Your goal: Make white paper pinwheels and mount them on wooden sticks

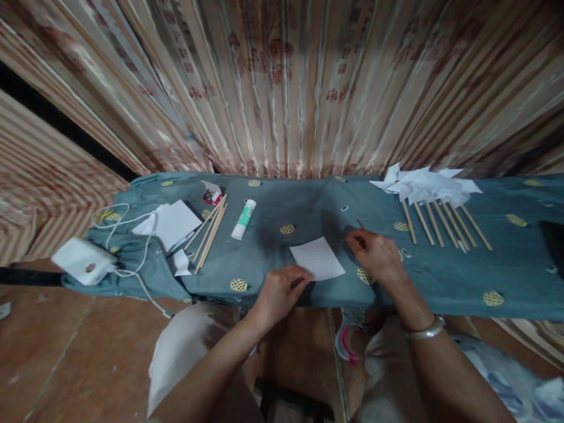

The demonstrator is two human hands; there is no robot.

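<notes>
A square of white paper (318, 258) lies near the front edge of the table, between my two hands. My left hand (284, 289) pinches the near left corner of this sheet between thumb and fingers. To the right of the sheet, my right hand (374, 254) is closed just above the cloth, its thumb and finger together. A thin dark object (360, 224) shows just beyond its fingertips; whether the hand holds it is not clear. A bracelet is on the right wrist.
Paper pinwheels (434, 187) on sticks lie at the back right. Further left are a glue stick (244, 220), wooden sticks (212, 236), a small red box (212, 193), stacked paper (176, 223) and a white device (84, 261) with cables. A patterned curtain (282, 88) hangs behind.
</notes>
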